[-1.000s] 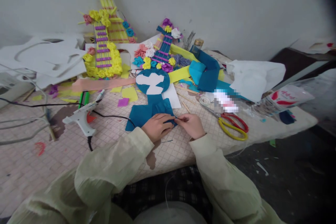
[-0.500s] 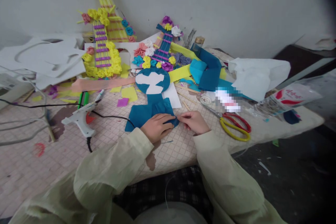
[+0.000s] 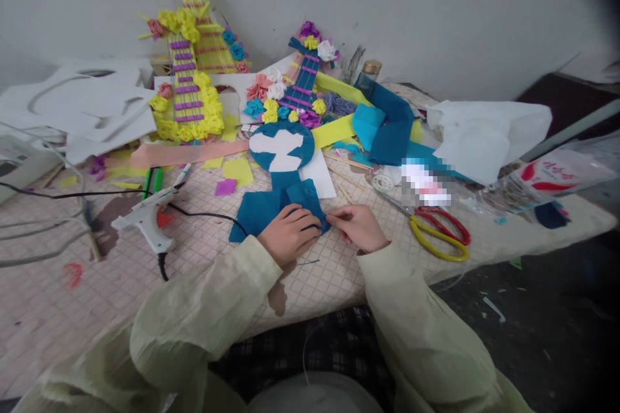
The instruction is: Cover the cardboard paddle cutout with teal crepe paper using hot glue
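Note:
A dark blue piece of crepe paper (image 3: 256, 206) lies on the table in front of me, joined at its top to a round blue-and-white paper shape (image 3: 305, 146). My left hand (image 3: 290, 232) rests palm down on the lower part of this paper, fingers stretched over it. At the paper's right corner, my right hand (image 3: 358, 226) pinches the edge between thumb and forefinger. Just below my hands is a thin dark strip (image 3: 309, 262) on the tablecloth.
To the left sits a white glue gun (image 3: 150, 219) with its black cord. Scissors (image 3: 438, 232) with red and yellow handles are at the right. Paper-flower instrument models (image 3: 186, 93) stand along the wall. A plastic bag (image 3: 547, 174) lies near the table's right side.
The view has shifted slightly. Both hands stay almost in place on the blue crepe paper, with the right fingers still pinching its corner.

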Action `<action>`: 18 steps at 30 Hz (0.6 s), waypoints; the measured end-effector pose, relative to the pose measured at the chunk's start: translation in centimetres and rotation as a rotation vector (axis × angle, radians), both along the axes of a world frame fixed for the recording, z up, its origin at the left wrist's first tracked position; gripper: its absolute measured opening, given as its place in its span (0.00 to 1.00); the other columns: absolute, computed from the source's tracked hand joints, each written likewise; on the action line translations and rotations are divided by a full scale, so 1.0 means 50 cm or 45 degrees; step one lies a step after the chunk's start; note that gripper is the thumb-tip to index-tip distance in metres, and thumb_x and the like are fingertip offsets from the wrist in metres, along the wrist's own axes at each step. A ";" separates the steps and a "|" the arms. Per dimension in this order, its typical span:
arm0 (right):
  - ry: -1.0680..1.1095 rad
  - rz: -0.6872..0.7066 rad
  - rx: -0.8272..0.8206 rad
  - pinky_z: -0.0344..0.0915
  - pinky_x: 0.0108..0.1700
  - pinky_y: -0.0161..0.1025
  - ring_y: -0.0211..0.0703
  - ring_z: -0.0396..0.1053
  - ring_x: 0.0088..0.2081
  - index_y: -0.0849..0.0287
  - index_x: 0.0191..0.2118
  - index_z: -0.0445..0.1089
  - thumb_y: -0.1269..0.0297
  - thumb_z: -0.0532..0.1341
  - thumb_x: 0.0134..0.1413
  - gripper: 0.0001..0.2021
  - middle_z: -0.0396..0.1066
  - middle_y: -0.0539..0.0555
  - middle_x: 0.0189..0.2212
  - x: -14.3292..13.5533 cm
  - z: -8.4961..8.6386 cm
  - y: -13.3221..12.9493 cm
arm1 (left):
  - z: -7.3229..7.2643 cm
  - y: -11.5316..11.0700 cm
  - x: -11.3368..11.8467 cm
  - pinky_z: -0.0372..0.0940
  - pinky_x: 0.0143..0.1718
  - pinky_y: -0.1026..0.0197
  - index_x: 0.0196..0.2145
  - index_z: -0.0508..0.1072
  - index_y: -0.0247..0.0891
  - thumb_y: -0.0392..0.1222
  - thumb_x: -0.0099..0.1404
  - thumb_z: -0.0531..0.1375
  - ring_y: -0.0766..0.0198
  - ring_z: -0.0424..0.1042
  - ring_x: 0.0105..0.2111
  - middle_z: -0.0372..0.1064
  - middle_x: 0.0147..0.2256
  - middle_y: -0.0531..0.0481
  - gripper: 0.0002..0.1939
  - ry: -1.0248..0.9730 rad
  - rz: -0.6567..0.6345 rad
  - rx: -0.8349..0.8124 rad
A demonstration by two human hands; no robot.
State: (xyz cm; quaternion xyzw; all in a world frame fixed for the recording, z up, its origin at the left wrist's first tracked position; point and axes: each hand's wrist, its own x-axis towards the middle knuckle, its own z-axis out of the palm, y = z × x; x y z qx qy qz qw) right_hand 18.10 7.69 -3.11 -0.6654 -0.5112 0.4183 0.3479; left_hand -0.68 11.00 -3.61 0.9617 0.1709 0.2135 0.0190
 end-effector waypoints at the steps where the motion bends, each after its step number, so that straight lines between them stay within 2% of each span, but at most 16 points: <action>1: -0.008 -0.010 0.008 0.50 0.12 0.30 0.31 0.54 0.09 0.61 0.23 0.70 0.58 0.61 0.42 0.10 0.59 0.45 0.08 -0.002 -0.001 -0.001 | 0.000 0.000 0.000 0.51 0.52 0.53 0.40 0.70 0.39 0.40 0.64 0.50 0.63 0.64 0.44 0.70 0.41 0.51 0.11 0.006 0.004 -0.003; 5: -0.026 -0.035 0.032 0.50 0.12 0.31 0.32 0.54 0.10 0.61 0.24 0.71 0.58 0.60 0.43 0.10 0.59 0.45 0.08 -0.005 -0.004 -0.007 | 0.002 -0.004 0.001 0.48 0.54 0.51 0.44 0.69 0.40 0.39 0.65 0.49 0.62 0.64 0.44 0.70 0.41 0.51 0.13 0.020 0.023 0.009; 10: -0.011 -0.013 0.062 0.51 0.13 0.32 0.33 0.56 0.11 0.61 0.27 0.71 0.57 0.61 0.43 0.11 0.60 0.45 0.09 -0.003 -0.007 -0.012 | 0.006 -0.012 0.004 0.44 0.52 0.46 0.42 0.70 0.42 0.38 0.65 0.49 0.59 0.60 0.49 0.69 0.42 0.51 0.12 0.042 0.068 0.032; 15: -0.114 0.013 0.167 0.55 0.16 0.31 0.33 0.60 0.15 0.61 0.25 0.69 0.60 0.63 0.40 0.09 0.64 0.47 0.14 -0.006 -0.013 -0.009 | 0.007 -0.018 0.004 0.45 0.50 0.45 0.41 0.71 0.44 0.38 0.64 0.50 0.56 0.57 0.50 0.66 0.46 0.48 0.12 0.044 0.134 0.039; 18: -0.072 0.033 0.108 0.53 0.15 0.31 0.32 0.58 0.14 0.61 0.24 0.68 0.60 0.63 0.40 0.09 0.62 0.46 0.13 -0.004 -0.009 -0.004 | 0.007 -0.020 0.003 0.46 0.49 0.45 0.40 0.72 0.45 0.39 0.63 0.51 0.55 0.57 0.50 0.63 0.47 0.45 0.12 0.030 0.173 0.044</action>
